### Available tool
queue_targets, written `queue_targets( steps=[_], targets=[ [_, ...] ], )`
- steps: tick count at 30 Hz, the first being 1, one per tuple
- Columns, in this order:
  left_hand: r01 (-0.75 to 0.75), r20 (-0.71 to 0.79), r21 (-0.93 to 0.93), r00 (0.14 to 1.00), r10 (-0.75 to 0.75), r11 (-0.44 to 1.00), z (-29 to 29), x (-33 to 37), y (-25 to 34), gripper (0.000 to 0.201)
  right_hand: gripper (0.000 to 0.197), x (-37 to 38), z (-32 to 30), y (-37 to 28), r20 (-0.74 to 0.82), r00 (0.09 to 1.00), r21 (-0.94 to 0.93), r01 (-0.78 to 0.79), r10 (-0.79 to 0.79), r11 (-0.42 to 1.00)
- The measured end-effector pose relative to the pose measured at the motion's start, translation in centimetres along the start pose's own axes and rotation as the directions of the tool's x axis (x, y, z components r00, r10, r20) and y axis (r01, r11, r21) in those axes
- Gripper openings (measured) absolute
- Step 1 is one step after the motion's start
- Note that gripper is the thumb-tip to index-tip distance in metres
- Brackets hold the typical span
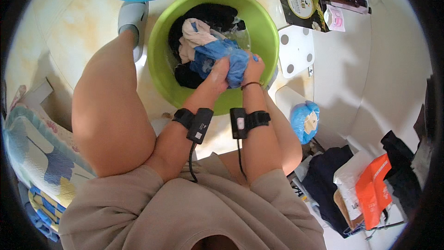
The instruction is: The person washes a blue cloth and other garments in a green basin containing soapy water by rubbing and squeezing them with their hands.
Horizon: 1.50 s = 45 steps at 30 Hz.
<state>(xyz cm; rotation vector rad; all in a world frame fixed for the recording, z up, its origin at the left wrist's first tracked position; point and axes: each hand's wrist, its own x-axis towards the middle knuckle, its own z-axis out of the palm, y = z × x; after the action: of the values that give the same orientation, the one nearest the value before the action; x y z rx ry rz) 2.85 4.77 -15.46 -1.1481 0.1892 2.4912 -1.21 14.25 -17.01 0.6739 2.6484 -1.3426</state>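
Pale tiles [60, 32] are surrounding a green tub [264, 32]; left hand [219, 75] and right hand [253, 70] are gripping a cloth [215, 50] — slanting lengthwise toward far left, crumpled, blue and pinkish-white.

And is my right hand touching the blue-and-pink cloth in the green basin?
Touching. The head view shows your right hand gripping the bunched blue part of the blue-and-pink cloth, with no gap between them.

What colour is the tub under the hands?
The tub is lime green; the head view shows it best.
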Motion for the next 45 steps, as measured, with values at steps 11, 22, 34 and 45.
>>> queue_targets(
  steps=[11, 22, 34, 45],
  targets=[
    [-0.196, 0.338, 0.285, 0.937, 0.093, 0.938, 1.0, -6.2, 2.7, 0.024, 0.021, -11.7, -5.5, -8.9, 0.055, 0.839, 0.109, 0.534, -0.541, 0.839],
    [0.010, 0.193, 0.662, 0.964, -0.184, 0.750, 11.1, -15.7, 3.1, 0.024, 0.044, -7.0, -10.8, -13.1, 0.216, 0.955, 0.243, 0.151, -0.205, 0.958],
    [0.181, 0.127, 0.554, 0.946, -0.298, 0.812, 9.2, -8.6, 8.3, 0.023, 0.045, -8.2, -9.5, -14.2, 0.219, 0.921, 0.230, 0.270, -0.321, 0.935],
    [0.106, 0.076, 0.664, 0.975, -0.208, 0.740, 8.0, -10.0, 9.7, 0.021, 0.034, -5.6, -8.7, -12.1, 0.594, 0.796, 0.388, -0.154, -0.119, 0.909]
  ],
)
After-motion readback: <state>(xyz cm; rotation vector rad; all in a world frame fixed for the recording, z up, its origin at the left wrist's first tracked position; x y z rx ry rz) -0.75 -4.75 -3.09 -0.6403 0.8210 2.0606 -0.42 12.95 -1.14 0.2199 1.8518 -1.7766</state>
